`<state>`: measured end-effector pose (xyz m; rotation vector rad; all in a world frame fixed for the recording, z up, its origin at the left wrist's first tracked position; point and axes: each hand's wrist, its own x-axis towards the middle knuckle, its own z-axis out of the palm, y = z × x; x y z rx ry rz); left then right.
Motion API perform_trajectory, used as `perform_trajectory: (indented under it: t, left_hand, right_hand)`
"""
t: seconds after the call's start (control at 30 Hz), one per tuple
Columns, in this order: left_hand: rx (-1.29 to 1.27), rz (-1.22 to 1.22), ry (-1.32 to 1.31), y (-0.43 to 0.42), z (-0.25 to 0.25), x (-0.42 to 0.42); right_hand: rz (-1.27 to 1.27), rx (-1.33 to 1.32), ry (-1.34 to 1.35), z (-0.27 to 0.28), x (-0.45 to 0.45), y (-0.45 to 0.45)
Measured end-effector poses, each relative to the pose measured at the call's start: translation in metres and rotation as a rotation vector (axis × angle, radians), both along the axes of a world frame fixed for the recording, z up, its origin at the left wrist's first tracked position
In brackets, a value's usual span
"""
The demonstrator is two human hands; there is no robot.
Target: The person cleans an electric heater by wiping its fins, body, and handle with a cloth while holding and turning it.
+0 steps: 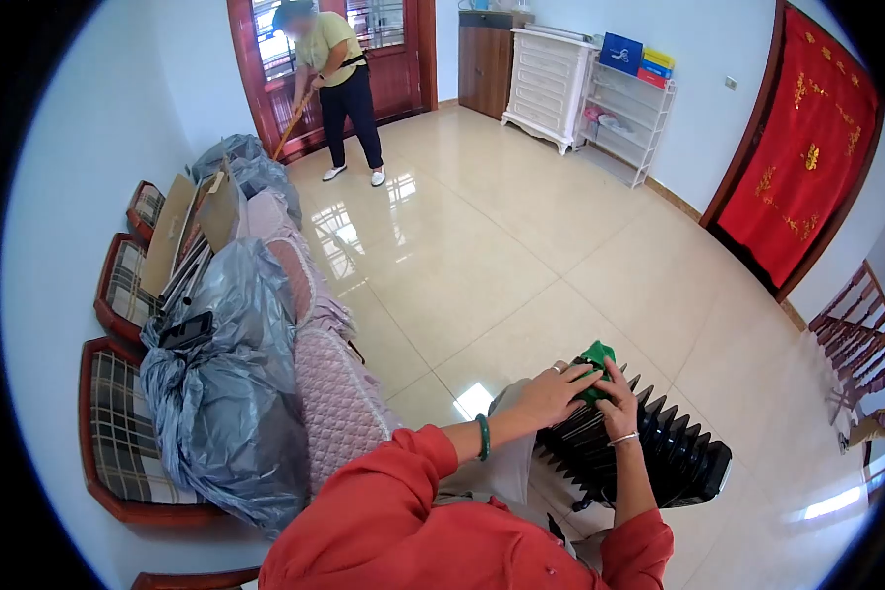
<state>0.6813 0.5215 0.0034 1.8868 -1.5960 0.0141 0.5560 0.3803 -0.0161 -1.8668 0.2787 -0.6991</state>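
Note:
A black finned radiator heater (671, 444) stands on the floor in front of me, at the lower right of the view. On its far end lies a bunched green cloth (597, 354). My left hand (553, 395), with a green bangle at the wrist, presses its bent fingers on the cloth. From the other side my right hand (617, 403), wearing a thin bracelet, grips the same cloth with curled fingers. Both hands nearly meet over it and hide part of the cloth and the fins beneath.
On my left, a long sofa with a pink quilted cover (336, 408) carries grey plastic bags (241, 393) and flat cardboard (169, 231). Another person (339, 74) holds a long wooden handle near the red door. A white rack (627, 123) and drawer cabinet (549, 84) line the far wall.

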Motion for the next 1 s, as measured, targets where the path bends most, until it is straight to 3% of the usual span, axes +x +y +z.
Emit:
perform_trajectory:
  t: [0.07, 0.2, 0.27, 0.33, 0.4, 0.47, 0.53, 0.6, 0.73, 0.8, 0.87, 0.97, 1.0]
  left_hand:
    - [-0.01, 0.005, -0.075, -0.007, -0.003, 0.001]
    - [-0.022, 0.012, -0.146, -0.017, -0.015, 0.004]
    - [0.09, 0.011, -0.151, -0.016, -0.009, 0.0]
    - [0.098, -0.005, -0.155, -0.006, -0.001, 0.0]
    - [0.115, -0.02, -0.157, -0.004, -0.001, 0.002]
    - [0.151, -0.069, -0.353, -0.003, -0.008, 0.002]
    - [0.133, -0.083, -0.405, -0.004, -0.006, -0.001]
    - [0.273, -0.081, -0.621, -0.009, 0.0, -0.006]
    - [0.128, -0.139, -0.661, -0.015, -0.016, 0.007]
    - [0.122, -0.102, -0.544, -0.022, -0.023, 0.015]
    - [0.099, -0.087, -0.094, -0.023, -0.007, 0.033]
    - [0.076, 0.049, 0.905, -0.015, 0.023, 0.051]
    - [0.029, 0.184, 1.004, -0.007, 0.035, 0.051]
  right_hand:
    - [-0.083, -0.022, -0.064, -0.005, -0.01, -0.007]
    - [-0.551, -0.365, 0.05, -0.013, -0.037, -0.034]
    - [-0.659, -0.409, 0.227, -0.018, -0.056, -0.042]
    - [-0.648, -0.377, 0.225, -0.02, -0.064, -0.037]
    - [-0.577, -0.592, 0.088, -0.023, -0.067, -0.027]
    - [-0.528, -0.669, 0.08, -0.031, -0.069, -0.024]
    - [-0.56, -0.576, 0.053, -0.03, -0.068, -0.021]
    - [-0.556, -0.521, 0.011, -0.033, -0.067, -0.022]
    - [-0.534, -0.515, 0.02, -0.029, -0.067, -0.02]
    - [-0.545, -0.503, 0.021, -0.027, -0.068, -0.02]
    - [-0.536, -0.552, 0.035, -0.031, -0.068, -0.024]
    - [-0.563, -0.534, 0.096, -0.042, -0.07, -0.028]
    - [-0.559, -0.539, 0.079, -0.04, -0.071, -0.026]
